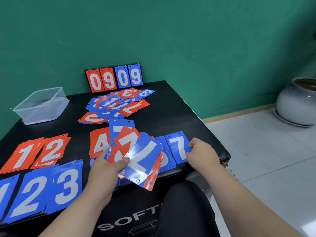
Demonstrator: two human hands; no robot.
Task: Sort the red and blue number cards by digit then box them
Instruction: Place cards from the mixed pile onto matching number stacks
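"Where are the cards that the left hand has?"

"The left hand (pixel 109 166) grips a fan of cards (pixel 142 156) over the near edge of the bench (pixel 171 108), at about six o'clock. The thumb lies on top and the fingers are tucked under."

"Which way does the top one point?"

"It is blue with a 7. Its long side runs from one o'clock down to seven o'clock. The end with the holes is nearest the person."

"And the right hand?"

"The right hand (pixel 201 153) has its fingers curled on the right edge of the blue 7 card (pixel 178 147), at four o'clock. That card lies on the bench. Its long side leans a bit to eleven o'clock, with the holes at the far end."

"The box?"

"The clear box (pixel 42 105) sits at ten o'clock, well apart from both hands. The mixed pile (pixel 118 103) is at twelve o'clock."
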